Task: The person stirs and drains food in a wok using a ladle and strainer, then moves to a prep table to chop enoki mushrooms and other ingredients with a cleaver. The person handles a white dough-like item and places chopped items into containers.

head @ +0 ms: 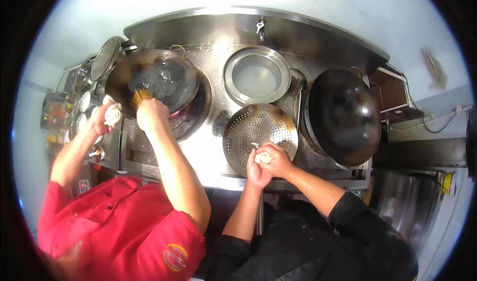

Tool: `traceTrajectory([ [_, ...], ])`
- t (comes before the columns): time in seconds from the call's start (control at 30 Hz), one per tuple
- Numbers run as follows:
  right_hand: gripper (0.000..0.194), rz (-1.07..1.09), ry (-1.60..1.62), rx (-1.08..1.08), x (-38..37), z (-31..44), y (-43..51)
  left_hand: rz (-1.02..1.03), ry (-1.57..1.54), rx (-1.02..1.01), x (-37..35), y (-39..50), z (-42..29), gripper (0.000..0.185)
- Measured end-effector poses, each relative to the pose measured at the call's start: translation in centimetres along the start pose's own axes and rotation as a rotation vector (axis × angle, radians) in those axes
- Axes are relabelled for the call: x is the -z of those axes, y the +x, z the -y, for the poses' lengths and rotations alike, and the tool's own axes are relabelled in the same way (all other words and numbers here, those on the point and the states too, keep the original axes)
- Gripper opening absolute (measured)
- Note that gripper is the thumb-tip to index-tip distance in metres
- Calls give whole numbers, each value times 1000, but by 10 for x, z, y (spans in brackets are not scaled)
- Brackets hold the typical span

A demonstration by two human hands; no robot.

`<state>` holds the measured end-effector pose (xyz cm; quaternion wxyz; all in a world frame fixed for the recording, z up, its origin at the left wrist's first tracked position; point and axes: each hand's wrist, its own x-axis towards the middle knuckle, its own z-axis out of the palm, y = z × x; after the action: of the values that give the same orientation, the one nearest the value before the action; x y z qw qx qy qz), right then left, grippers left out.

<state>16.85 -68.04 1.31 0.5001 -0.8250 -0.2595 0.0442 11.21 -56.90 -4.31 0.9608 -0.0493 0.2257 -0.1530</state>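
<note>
My left hand (258, 173) and my right hand (277, 158) are pressed together around a small whitish wad (263, 157). Most of the wad is hidden by my fingers, and I cannot tell whether it is cloth or something else. Both hands are above the near part of a round perforated metal strainer (248, 126), which has brown scorch marks on its far side. Just beyond the strainer stands a steel basin (257, 74) of cloudy liquid. A dark scouring pad (221, 122) lies at the strainer's left edge.
To my left, a co-worker in red holds a bamboo brush (142, 97) at a tilted wok (167, 81) and a white cloth (113, 114). A dark wok (344, 117) leans on the right burner beside a long-handled ladle (299, 79). A tap (261, 29) projects from the backsplash.
</note>
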Motion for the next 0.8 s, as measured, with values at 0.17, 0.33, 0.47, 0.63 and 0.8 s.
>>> traceTrajectory([
  [0.17,47,45,-314,61,-5,15,1,139,5,-13,-14,0,-5,36],
  [0.33,45,66,-372,70,-15,26,-11,-230,206,-93,-23,-5,-24,32],
  [0.47,53,131,-385,-17,-27,30,-26,-153,242,-83,-10,-3,-34,31],
  [0.63,61,49,-260,-27,-31,28,-41,-103,258,-120,10,-10,-30,30],
  [0.8,52,-203,-16,-212,-3,-14,-51,-137,239,-202,14,-17,-35,25],
])
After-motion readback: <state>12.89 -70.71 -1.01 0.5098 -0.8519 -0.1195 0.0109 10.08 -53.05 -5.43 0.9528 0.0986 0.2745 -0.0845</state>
